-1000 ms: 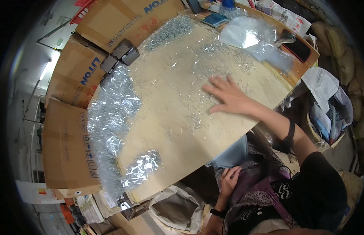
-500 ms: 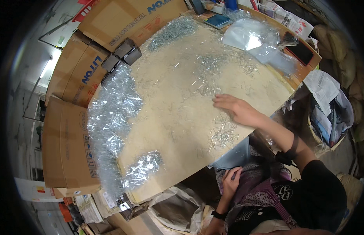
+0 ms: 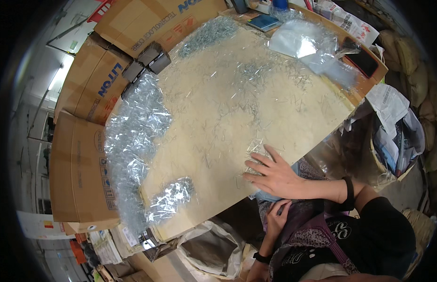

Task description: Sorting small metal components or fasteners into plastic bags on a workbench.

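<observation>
My right hand (image 3: 276, 176) lies over the near edge of the board-topped table (image 3: 195, 141), fingers spread, touching loose thin shiny metal pins (image 3: 257, 151). Just below the edge, a pale blue-grey plastic container (image 3: 267, 196) shows in part; my right hand covers most of it. My left hand (image 3: 277, 217) is by my lap with its fingers curled at the container's lower side, apparently gripping it. Whether the container is a tray or a bag I cannot make out.
Big heaps of similar shiny pieces (image 3: 138, 127) line the left side, with a smaller heap (image 3: 171, 199) in front. Cardboard (image 3: 82, 169) walls the left and back. Clear plastic bags (image 3: 298, 40) and a phone (image 3: 361, 61) lie far right. An open sack (image 3: 211, 251) stands below.
My right hand has swept toward me to the table's near edge, and its fingers have spread. The pins near the edge are now partly under it. My left hand stays put.
</observation>
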The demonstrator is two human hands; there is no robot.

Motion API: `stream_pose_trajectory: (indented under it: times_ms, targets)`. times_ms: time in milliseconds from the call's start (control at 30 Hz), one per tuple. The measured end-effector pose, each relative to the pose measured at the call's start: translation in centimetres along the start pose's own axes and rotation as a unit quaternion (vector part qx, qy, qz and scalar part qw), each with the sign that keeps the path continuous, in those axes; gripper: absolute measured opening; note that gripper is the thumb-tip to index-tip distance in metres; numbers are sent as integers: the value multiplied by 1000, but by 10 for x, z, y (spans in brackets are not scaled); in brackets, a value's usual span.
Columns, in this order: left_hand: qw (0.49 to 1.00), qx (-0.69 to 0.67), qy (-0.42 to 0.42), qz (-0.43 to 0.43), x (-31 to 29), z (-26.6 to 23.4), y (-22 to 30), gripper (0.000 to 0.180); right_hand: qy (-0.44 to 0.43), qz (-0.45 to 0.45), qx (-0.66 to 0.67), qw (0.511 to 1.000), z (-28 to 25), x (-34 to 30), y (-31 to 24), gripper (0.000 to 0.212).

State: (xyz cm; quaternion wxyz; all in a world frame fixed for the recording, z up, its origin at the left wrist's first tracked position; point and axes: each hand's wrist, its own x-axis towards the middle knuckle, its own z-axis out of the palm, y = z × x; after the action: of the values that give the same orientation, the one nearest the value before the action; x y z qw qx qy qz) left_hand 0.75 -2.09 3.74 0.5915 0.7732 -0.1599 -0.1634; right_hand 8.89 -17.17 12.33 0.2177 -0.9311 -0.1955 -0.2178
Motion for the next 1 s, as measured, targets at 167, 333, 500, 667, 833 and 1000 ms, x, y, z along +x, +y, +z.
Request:
stream_pose_trajectory:
  times_ms: [167,333,500,667,833,1000]
  targets:
    - [1000,-17,-15,-5,-5,-4,-4,15,-15,20,-5,1000,-21,-25,1,40]
    - [999,-48,7,-14,-7,-1,6,12,-43,23,18,999,-29,-45,-2,45]
    - [999,-51,0,6,-9,-4,18,12,-46,38,0,998,-40,-35,1,54]
    - [1000,-6,7,8,-1,-8,25,12,-61,-2,41,997,-34,-50,5,50]
    - [997,48,4,62,4,-11,24,14,68,-11,140,988,-42,-78,17,37]
    - [999,43,-4,26,4,-12,24,14,103,106,123,981,-42,-101,22,31]
